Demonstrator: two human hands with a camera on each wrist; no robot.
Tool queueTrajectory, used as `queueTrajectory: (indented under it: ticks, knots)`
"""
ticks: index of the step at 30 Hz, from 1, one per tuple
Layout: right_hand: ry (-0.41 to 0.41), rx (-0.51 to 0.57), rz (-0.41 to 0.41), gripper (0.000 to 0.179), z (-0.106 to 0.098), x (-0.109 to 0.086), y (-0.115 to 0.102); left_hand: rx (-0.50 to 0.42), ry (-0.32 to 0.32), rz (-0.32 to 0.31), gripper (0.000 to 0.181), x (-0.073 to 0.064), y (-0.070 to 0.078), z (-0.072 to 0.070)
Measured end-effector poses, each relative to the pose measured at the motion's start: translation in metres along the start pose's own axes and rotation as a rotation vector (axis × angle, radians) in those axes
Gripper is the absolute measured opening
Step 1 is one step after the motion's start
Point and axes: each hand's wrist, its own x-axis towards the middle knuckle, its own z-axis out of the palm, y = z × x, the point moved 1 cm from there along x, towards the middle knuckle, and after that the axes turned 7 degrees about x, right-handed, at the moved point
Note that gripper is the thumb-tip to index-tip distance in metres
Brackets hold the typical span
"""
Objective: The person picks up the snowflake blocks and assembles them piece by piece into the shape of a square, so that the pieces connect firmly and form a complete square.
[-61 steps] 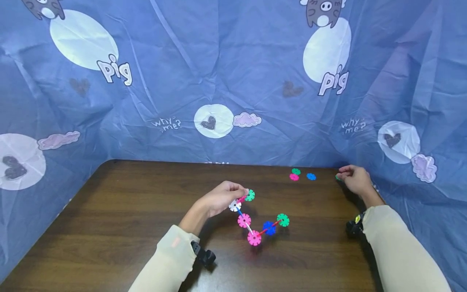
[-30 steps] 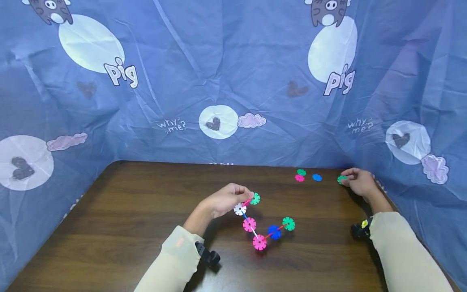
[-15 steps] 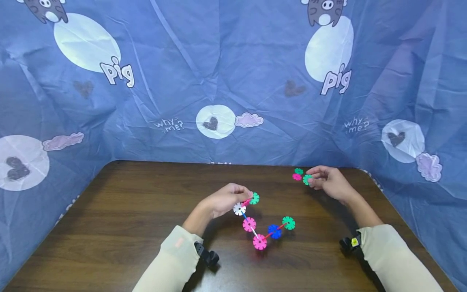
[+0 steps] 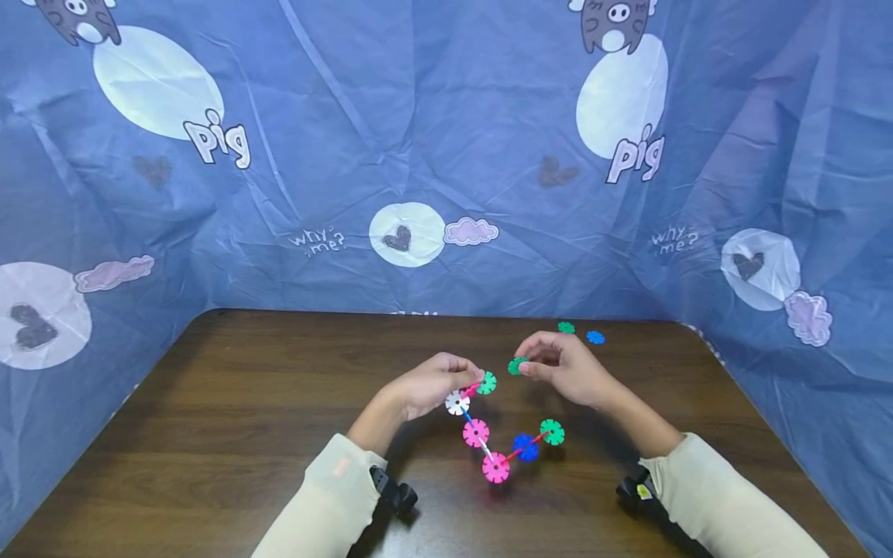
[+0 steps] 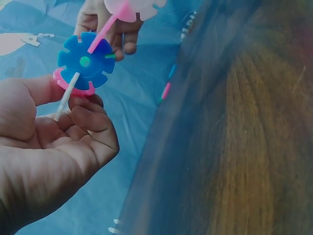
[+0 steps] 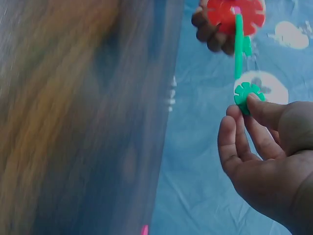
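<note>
In the head view my left hand [image 4: 429, 391] pinches one end of a chain of slotted plastic snowflake discs [image 4: 476, 432], near its white disc [image 4: 456, 402] and a green end disc [image 4: 487, 382]. The chain bends in a V down to a pink disc [image 4: 496, 468], then up to another green disc [image 4: 552, 432]. A blue disc [image 5: 87, 61] of the chain shows large in the left wrist view. Between thumb and fingertips, my right hand [image 4: 568, 370] pinches a loose green snowflake disc [image 6: 248, 97], apart from the chain and just right of its upper end.
Behind my right hand, a green disc [image 4: 566, 327] and a blue disc [image 4: 595, 337] lie near the back edge of the brown wooden table [image 4: 279, 372]. A blue printed cloth [image 4: 314, 178] hangs around the table's back and sides.
My right hand has come from the table's far right corner leftward and nearer, carrying the green disc toward the chain. It now hides the loose pink disc. My left hand keeps its hold.
</note>
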Motion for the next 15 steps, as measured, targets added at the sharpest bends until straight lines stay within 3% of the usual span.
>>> queueTrajectory:
  ticks: [15]
  knots:
    - [-0.055, -0.026, -0.089, 0.008, 0.024, 0.003, -0.002, 0.001, -0.009, 0.009, 0.025, 0.0, 0.001, 0.003]
